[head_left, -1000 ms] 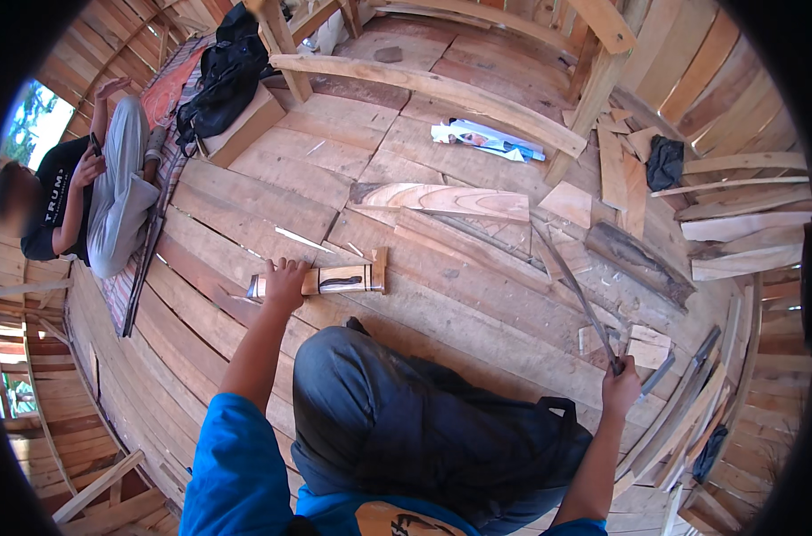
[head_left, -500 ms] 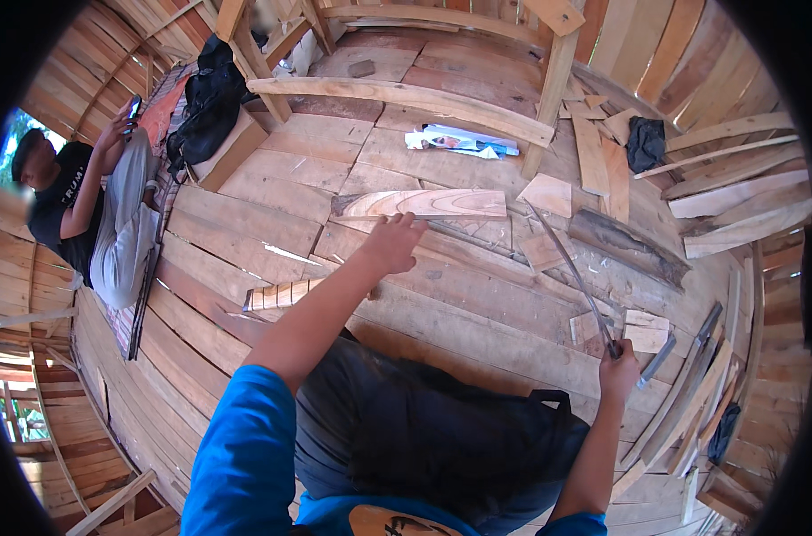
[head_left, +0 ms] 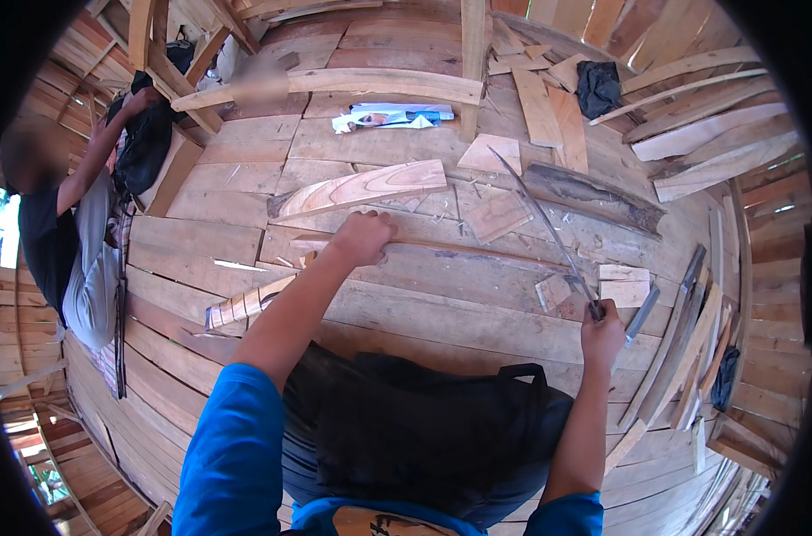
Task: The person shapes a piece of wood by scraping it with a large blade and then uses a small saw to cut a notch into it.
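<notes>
My right hand [head_left: 602,332] is closed round the handle of a machete [head_left: 550,228]. Its long, slightly curved blade slants up and away to the left, over the floor. With fingers curled, my left hand [head_left: 364,238] grips a long, thin wooden strip [head_left: 477,254] that shows on both sides of it; the fingertips are partly hidden. Just beyond this hand lies a pale carved board [head_left: 361,189] with a curved edge and bold grain. A striped, tapered wooden piece [head_left: 245,302] rests on the floor, partly behind my left forearm. Black cloth or a bag [head_left: 441,420] covers my lap.
Dark bark slab [head_left: 593,196], flat offcuts [head_left: 624,284] and shavings lie around the blade. Stacked planks [head_left: 723,147] line the right wall. A wooden frame rail [head_left: 334,82] stands beyond a crumpled white-blue wrapper [head_left: 392,116]. Another person [head_left: 75,214] sits at left beside a black bag [head_left: 145,143].
My view has shifted and turned. My left hand has drawn back from the carved board, its fingers curling over the strip. The other person's arm now reaches toward the black bag; their phone no longer shows.
</notes>
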The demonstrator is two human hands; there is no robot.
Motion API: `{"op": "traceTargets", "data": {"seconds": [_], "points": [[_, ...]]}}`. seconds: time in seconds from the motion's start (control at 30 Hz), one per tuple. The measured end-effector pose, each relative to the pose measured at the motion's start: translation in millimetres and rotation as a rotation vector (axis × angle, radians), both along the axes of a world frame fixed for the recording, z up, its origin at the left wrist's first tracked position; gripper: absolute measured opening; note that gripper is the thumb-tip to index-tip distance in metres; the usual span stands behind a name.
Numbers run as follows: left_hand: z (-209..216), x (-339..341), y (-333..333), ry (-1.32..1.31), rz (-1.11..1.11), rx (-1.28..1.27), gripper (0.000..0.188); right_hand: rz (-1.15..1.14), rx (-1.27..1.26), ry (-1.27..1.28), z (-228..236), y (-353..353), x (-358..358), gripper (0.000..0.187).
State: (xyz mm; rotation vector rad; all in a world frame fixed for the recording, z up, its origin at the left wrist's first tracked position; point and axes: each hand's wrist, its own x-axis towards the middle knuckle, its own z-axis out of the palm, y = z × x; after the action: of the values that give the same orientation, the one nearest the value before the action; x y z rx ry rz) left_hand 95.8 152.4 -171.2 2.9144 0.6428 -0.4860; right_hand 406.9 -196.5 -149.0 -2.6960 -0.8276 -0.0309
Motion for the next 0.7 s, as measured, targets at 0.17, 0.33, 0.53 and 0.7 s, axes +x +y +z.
{"op": "traceTargets", "data": {"seconds": [0.17, 0.33, 0.53, 0.7], "points": [[28.8, -38.7, -5.5, -0.054, 0.064, -0.143, 0.034, -0.014, 0.051, 0.015, 13.0, -5.5, -8.0, 0.02], [95.5, -66.8, -23.8, -0.022, 0.193, -0.276, 0.035, 0.054, 0.185, 0.023, 32.2, -13.3, -16.2, 0.025], [170.3, -143.5, -52.7, -0.164, 0.495, -0.412, 0.041, 0.241, 0.308, 0.018, 56.4, 1.7, -59.2, 0.023], [234.6, -219.7, -133.1, -0.305, 0.65, -0.485, 0.044, 0.47, 0.48, 0.002, 87.2, 7.2, -118.3, 0.019]]}}
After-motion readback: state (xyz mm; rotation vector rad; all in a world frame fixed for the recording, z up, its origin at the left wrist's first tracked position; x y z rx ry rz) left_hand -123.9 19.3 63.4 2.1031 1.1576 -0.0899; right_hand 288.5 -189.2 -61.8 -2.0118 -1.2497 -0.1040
